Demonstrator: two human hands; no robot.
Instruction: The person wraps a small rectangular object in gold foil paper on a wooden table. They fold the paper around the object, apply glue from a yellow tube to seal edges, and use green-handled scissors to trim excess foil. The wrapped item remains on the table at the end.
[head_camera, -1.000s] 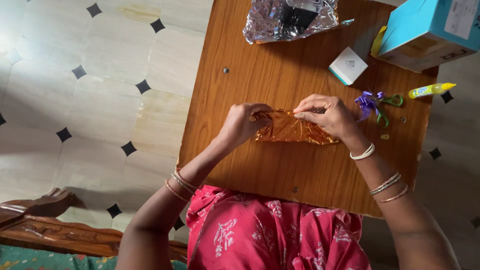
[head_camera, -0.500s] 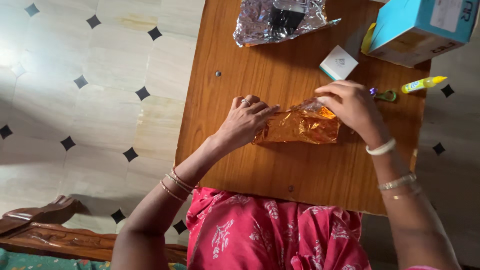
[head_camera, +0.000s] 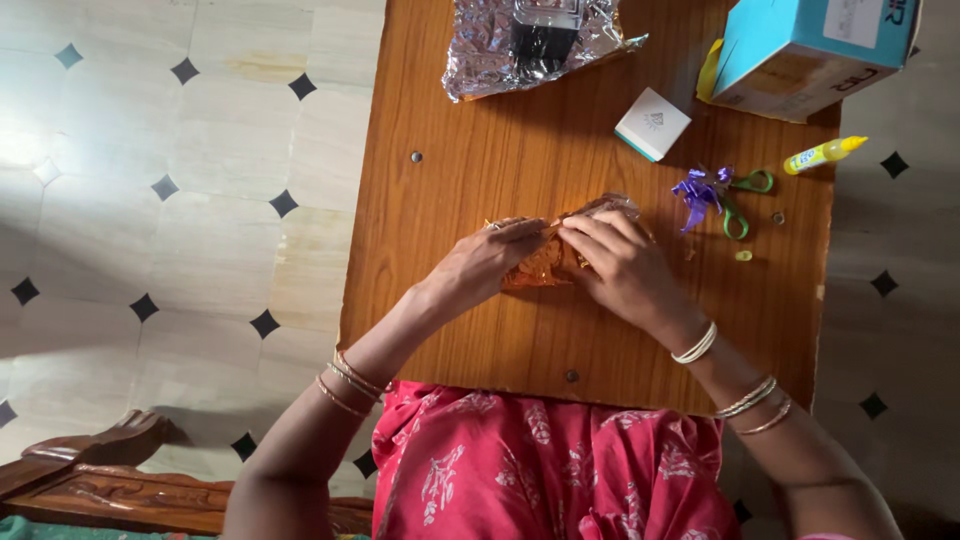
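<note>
Left hand (head_camera: 480, 262) & right hand (head_camera: 615, 268) are both pinching orange foil packet (head_camera: 540, 265), fingertips meeting at its top edge. Grip is looking closed, though packet's mostly hidden. Purple ribbon (head_camera: 697, 193) is lying right of it.

A small white box (head_camera: 652, 123) sits on the wooden table (head_camera: 480, 170) — left of it and farther back, crumpled silver foil (head_camera: 530, 40); right of it, a blue carton (head_camera: 810, 50). Nearer than the box lie green scissors (head_camera: 738, 200) with purple ribbon (head_camera: 695, 193) — a yellow glue bottle (head_camera: 824, 154) beyond them.
</note>
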